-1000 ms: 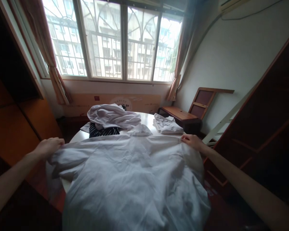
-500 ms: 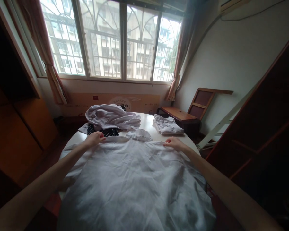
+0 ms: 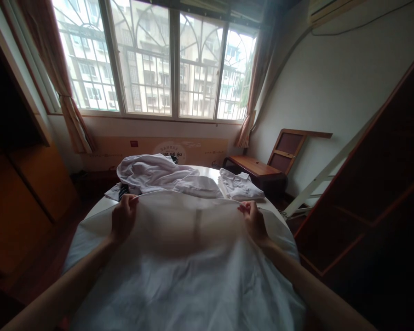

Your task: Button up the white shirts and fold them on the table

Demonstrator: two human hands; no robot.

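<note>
A large white shirt (image 3: 189, 276) lies spread over a round white table (image 3: 209, 171) in front of me. My left hand (image 3: 123, 218) grips the shirt's upper part on the left. My right hand (image 3: 253, 220) grips it on the right. Between them the far part of the shirt is lifted off the table, and light shows through the raised cloth. The shirt's lower part hangs over the near table edge.
A heap of white clothes (image 3: 152, 172) over a dark striped garment (image 3: 123, 189) sits at the table's far left. A folded white garment (image 3: 239, 184) lies far right. Beyond stand a wooden bench (image 3: 253, 166), a window (image 3: 152, 59) and dark wooden furniture (image 3: 382, 184) on both sides.
My hands came inward from the shirt's outer edges to its upper part, then closed on it and raised the far part off the table toward me.
</note>
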